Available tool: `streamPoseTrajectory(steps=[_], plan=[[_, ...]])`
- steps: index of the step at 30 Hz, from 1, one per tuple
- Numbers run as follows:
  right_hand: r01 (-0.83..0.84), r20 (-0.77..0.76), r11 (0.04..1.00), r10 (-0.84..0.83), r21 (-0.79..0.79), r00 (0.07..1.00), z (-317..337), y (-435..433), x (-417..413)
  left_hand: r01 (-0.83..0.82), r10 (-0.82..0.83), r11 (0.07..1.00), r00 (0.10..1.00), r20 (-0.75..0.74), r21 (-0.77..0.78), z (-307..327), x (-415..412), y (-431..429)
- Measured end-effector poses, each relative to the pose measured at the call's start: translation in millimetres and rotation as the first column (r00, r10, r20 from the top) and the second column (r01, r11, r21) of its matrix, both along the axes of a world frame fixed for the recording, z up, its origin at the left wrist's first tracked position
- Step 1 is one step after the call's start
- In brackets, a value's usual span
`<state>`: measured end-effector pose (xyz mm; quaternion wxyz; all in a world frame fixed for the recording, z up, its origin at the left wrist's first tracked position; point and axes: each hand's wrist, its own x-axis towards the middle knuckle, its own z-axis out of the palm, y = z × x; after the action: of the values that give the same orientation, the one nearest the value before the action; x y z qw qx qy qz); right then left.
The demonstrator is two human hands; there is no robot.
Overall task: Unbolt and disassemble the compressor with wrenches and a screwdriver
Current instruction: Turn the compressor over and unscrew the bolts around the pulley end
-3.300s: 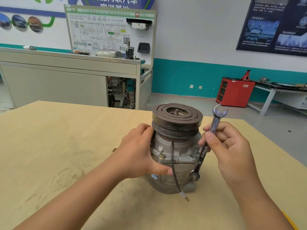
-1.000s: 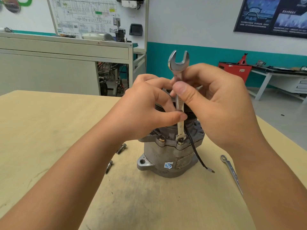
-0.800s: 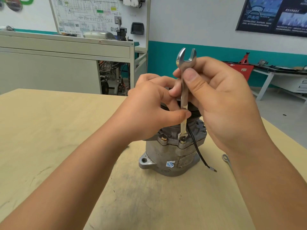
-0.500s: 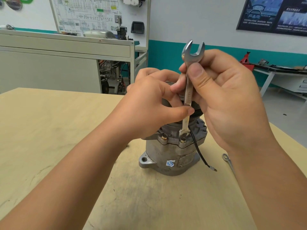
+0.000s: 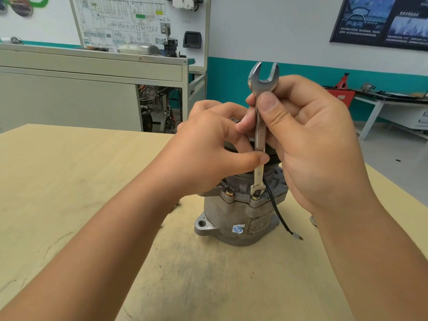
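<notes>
Your compressor (image 5: 240,216) stands upright on the table (image 5: 69,181), right of its middle, its top hidden by both hands. The wrench (image 5: 259,140) rises nearly vertical, ring end on the right flange bolt (image 5: 255,196). A black wire (image 5: 278,214) hangs at the right. Your left hand (image 5: 208,154) pinches the shank, and your right hand (image 5: 312,144) pinches it higher. The table's right edge runs near, and wide tabletop lies to the left.

White wall (image 5: 266,26) with a teal band (image 5: 231,84); wiring-diagram board (image 5: 129,19) behind a grey cabinet (image 5: 69,98), dark poster (image 5: 382,19) on the right, grey floor (image 5: 398,172).
</notes>
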<state>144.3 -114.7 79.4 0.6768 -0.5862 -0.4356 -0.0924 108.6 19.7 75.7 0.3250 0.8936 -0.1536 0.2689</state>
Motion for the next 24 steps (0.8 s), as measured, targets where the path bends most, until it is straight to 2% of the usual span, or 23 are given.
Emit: streamPoseTrajectory(steps=[10, 13, 17, 24], plan=[[-0.060, -0.154, 0.997, 0.068, 0.055, 0.986, -3, 8, 0, 0.022, -0.024, 0.997, 0.999, -0.029, -0.073, -6, 6, 1], [-0.162, -0.227, 0.986, 0.169, 0.048, 0.959, 1, 8, 2, 0.016, -0.020, 0.995, 0.999, -0.036, -0.098, -7, 8, 1], [-0.314, -0.325, 0.948, 0.282, -0.049, 0.903, 15, 8, 8, 0.070, -0.081, 0.981, 0.995, -0.053, -0.182, -8, 8, 0], [-0.185, -0.307, 0.981, 0.159, -0.056, 0.938, 28, 26, 8, 0.052, -0.054, 0.989, 0.998, -0.013, -0.141, -9, 8, 1]])
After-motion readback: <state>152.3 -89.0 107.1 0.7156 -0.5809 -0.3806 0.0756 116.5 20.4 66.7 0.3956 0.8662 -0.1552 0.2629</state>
